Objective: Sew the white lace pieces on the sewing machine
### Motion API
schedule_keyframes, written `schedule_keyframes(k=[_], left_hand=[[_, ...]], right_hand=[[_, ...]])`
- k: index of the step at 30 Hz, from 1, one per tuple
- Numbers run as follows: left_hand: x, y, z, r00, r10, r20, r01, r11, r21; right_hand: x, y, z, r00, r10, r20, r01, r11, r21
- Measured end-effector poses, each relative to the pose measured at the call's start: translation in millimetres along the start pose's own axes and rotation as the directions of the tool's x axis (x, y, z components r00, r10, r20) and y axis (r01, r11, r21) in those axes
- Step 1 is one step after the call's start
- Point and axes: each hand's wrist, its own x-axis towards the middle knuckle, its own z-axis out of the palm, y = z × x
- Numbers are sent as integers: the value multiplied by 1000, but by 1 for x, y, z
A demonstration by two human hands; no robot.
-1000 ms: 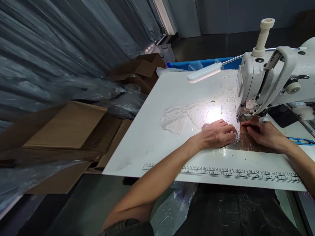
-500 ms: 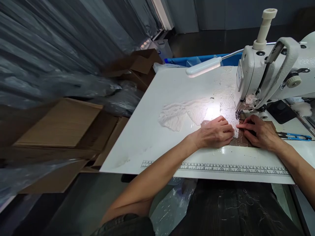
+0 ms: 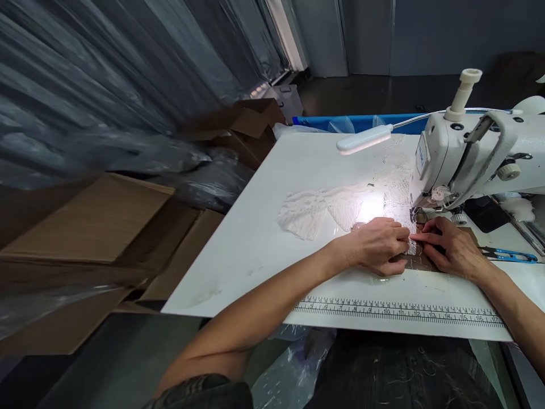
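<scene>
A white lace strip [image 3: 412, 246] lies at the front of the sewing machine's presser foot [image 3: 414, 215], and more lace [image 3: 395, 187] spreads behind it, to the left of the needle. My left hand [image 3: 381, 247] is closed, its curled fingertips gripping the strip's left edge. From the other side, my right hand [image 3: 451, 247] pinches the right edge with the index finger stretched towards the left fingertips. Beneath the hands is a brown plate [image 3: 419, 262]. Fingers partly hide the lace.
Another ruffled lace piece [image 3: 304, 213] lies left on the white table [image 3: 255, 250]. Blue thread snips [image 3: 511, 255] rest at right beside a black object [image 3: 487, 213]. A lamp [image 3: 364, 139] hangs over the work. A printed ruler [image 3: 395, 312] runs along the front edge; cardboard boxes [image 3: 89, 218] stand left.
The camera has tilted up, so the table and machine appear lower. My left hand has shifted slightly on the lace, its fingers more curled; the right hand stays at the strip's right edge.
</scene>
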Motion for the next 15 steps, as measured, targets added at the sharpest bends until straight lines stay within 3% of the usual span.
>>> schedule_keyframes(k=[15], left_hand=[[-5, 0, 5, 995, -95, -6, 95, 995, 20]], right_hand=[[10, -3, 5, 980, 174, 94, -160, 977, -140]])
